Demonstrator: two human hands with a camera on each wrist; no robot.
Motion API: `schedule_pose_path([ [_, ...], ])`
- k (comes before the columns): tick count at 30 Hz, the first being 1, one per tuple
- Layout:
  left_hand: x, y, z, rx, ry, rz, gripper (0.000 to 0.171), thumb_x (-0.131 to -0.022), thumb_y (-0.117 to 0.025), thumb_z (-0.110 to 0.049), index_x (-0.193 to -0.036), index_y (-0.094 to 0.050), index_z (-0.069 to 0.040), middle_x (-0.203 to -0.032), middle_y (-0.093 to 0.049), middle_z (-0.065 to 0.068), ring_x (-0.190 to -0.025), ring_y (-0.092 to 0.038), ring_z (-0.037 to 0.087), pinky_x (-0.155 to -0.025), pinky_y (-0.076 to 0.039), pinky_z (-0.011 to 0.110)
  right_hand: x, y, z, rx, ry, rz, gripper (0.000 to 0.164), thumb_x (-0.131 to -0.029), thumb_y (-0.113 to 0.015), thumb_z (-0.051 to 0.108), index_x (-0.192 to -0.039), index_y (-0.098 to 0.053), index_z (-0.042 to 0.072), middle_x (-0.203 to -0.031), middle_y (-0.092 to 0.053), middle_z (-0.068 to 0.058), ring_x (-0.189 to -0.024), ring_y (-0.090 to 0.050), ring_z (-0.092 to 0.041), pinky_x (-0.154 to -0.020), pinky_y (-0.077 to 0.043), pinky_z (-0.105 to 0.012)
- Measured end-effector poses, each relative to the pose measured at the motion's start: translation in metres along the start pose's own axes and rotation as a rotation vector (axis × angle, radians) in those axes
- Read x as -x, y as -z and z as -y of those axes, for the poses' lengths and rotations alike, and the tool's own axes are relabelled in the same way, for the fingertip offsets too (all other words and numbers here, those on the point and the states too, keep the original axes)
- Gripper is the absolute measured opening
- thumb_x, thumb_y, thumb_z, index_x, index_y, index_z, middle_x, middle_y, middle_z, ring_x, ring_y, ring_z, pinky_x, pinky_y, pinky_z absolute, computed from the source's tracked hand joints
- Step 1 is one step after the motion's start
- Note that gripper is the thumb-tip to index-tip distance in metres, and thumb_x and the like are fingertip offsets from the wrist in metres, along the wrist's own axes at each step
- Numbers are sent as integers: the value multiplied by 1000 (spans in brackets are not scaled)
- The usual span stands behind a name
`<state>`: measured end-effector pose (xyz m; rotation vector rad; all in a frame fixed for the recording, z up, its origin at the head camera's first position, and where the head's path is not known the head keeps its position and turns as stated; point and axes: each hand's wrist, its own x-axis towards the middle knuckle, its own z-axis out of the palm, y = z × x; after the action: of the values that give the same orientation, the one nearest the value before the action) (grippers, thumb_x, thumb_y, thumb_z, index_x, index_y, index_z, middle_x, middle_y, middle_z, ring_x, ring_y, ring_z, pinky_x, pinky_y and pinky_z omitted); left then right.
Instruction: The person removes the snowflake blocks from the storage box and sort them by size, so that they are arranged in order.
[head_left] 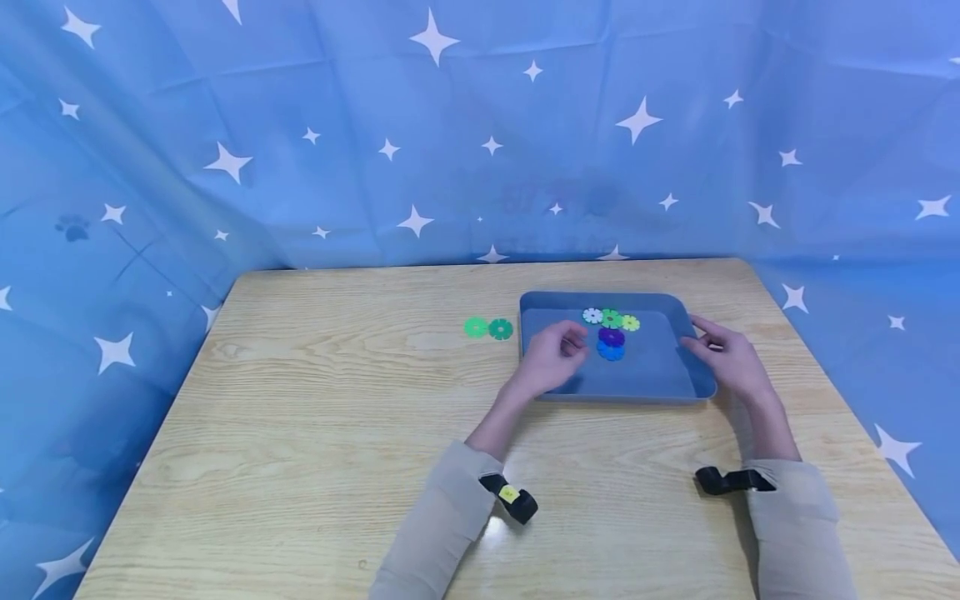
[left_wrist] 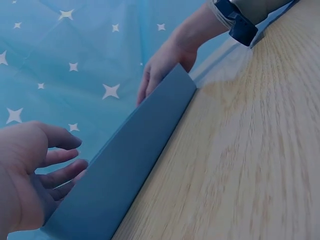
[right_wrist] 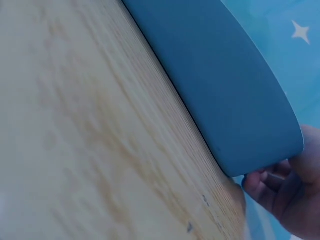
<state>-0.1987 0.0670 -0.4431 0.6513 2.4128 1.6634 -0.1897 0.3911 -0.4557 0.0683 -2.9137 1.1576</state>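
Observation:
A blue-grey tray [head_left: 652, 385] lies on the table toward the right. Inside it are several notched plastic discs: a white disc [head_left: 592, 316], a green disc [head_left: 611, 319] and a yellow-green disc [head_left: 631, 322] in a row, with a purple disc [head_left: 611, 337] and a blue disc [head_left: 611, 352] below them. My left hand [head_left: 553, 358] hovers over the tray's left part, fingers loosely bent, nothing visible between them. At the right wall, my right hand [head_left: 729, 360] holds the tray, thumb inside and fingers outside; the right wrist view shows those fingers [right_wrist: 272, 187] behind the tray's corner.
Left of the tray, a light green disc [head_left: 476, 327] and a darker green disc [head_left: 501, 329] lie side by side on the wooden table [head_left: 315, 425]. A blue curtain with white stars [head_left: 420, 167] hangs behind the table and along its sides.

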Motion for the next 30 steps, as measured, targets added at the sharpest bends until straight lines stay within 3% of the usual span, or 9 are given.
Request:
schedule_pose_path([
  [13, -24, -26, 3, -56, 32, 97, 25, -99, -64, -7, -123, -66, -4, -112, -68, 5, -85, -60, 10, -74, -49, 18, -2, -1, -5, -6, 2, -11, 58, -106, -54, 33, -154, -39, 5, -100, -59, -18, -74, -48, -15, -54, -39, -27],
  [20, -32, -33, 4, -152, 75, 144, 26, -97, -67, -9, -124, -68, -9, -114, -69, 0, -113, -59, 12, -97, -45, 23, 0, -2, -3, -5, 1, -8, 58, -106, -54, 32, -154, -39, 4, -100, -59, -18, -75, -49, -15, -55, -39, -27],
  [23, -33, -34, 4, -166, 77, 144, 26, -96, -68, -7, -122, -69, -9, -106, -68, -1, -108, -59, 12, -96, -45, 22, 1, -2, -1, -7, -13, -5, 59, -106, -54, 34, -155, -38, 5, -100, -58, -17, -77, -49, -15, -56, -40, -28],
  [30, -33, -35, 4, -219, 102, 104, 28, -93, -74, -6, -120, -68, -6, -84, -60, -4, -79, -54, 7, -75, -44, 17, 1, -1, 0, -7, -16, 3, 60, -106, -53, 36, -156, -37, 6, -102, -57, -18, -79, -48, -17, -57, -40, -27],
])
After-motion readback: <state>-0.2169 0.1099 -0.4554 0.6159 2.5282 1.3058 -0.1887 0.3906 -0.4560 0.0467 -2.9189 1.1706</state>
